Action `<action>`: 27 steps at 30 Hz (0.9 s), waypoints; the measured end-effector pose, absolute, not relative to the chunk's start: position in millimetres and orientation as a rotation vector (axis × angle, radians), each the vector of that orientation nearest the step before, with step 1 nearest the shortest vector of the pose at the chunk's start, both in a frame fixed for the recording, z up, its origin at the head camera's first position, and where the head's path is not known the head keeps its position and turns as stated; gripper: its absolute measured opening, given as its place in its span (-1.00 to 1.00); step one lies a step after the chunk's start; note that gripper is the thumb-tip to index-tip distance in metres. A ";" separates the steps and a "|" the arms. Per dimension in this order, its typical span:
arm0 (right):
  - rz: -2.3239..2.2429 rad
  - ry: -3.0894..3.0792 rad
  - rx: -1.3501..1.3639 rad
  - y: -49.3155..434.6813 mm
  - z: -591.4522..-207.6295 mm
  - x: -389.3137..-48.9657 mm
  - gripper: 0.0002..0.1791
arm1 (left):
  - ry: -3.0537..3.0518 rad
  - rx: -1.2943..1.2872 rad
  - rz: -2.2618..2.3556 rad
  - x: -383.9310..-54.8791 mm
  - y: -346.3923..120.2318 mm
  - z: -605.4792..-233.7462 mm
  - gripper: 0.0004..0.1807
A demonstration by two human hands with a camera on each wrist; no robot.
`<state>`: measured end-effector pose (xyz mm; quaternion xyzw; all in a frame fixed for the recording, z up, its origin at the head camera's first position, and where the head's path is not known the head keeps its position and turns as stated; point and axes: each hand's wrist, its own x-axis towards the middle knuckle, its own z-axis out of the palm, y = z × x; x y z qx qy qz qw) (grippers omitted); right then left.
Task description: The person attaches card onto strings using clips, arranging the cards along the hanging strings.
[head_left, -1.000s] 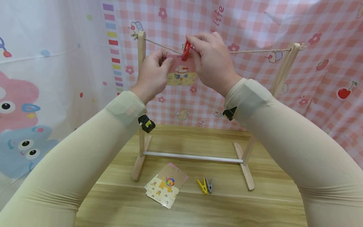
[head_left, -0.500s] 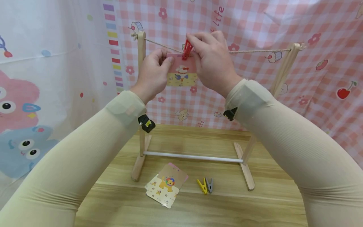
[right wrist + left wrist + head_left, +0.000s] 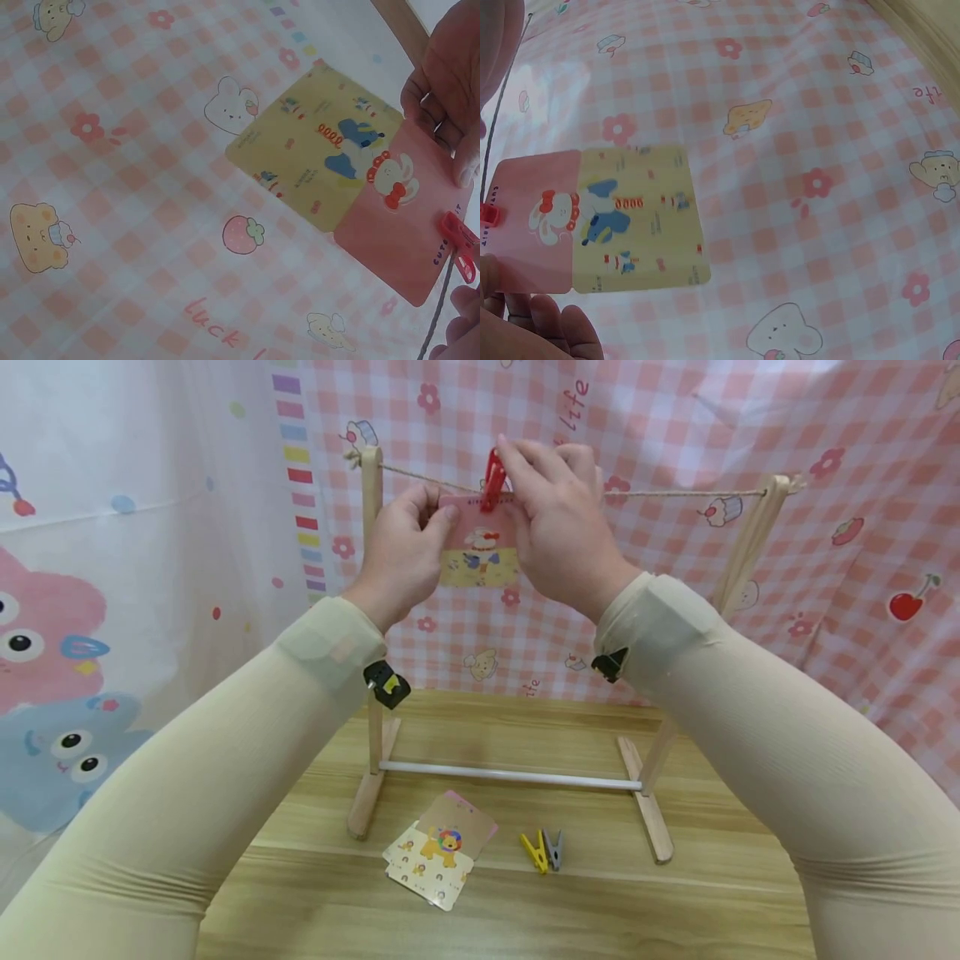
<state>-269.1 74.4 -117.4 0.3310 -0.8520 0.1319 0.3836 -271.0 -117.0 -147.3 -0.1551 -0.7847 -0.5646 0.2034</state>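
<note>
A pink and yellow card (image 3: pixel 480 543) with a rabbit picture hangs at the rope (image 3: pixel 690 493). My left hand (image 3: pixel 405 547) pinches its upper left corner, thumb in front. At the card's top edge sits a red clothespin (image 3: pixel 493 481), its jaws over the edge by the rope. My right hand (image 3: pixel 562 522) holds the clothespin's upper end by the index fingertip, with the thumb lower, close to the card's right side. In the right wrist view the clothespin (image 3: pixel 459 238) lies across the card's printed edge, with right fingertips (image 3: pixel 461 319) just beside it.
The rope runs between two wooden posts (image 3: pixel 372 485) joined low down by a white rod (image 3: pixel 510 775). On the wooden table (image 3: pixel 600 910) lie a fanned stack of cards (image 3: pixel 438 856), a yellow clothespin (image 3: pixel 535 852) and a grey clothespin (image 3: pixel 555 850). A checked cloth (image 3: pixel 660 410) hangs behind.
The card and the rope at it have risen slightly. The red clothespin has tilted more upright, and my right index fingertip has moved up a little. My left hand keeps its pinch.
</note>
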 end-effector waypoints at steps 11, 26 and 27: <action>0.394 -2.163 0.809 79.9 -119.8 -266.7 -0.37 | -2.198 -0.388 -1.576 -269.0 -114.3 -140.5 -0.72; 0.474 -1.950 0.885 104.7 -139.4 -265.6 -0.46 | -2.188 -0.375 -1.593 -269.4 -113.0 -141.0 -0.70; 0.482 -1.941 0.890 106.9 -141.4 -264.9 -0.47 | -2.183 -0.378 -1.598 -269.0 -113.0 -141.4 -0.70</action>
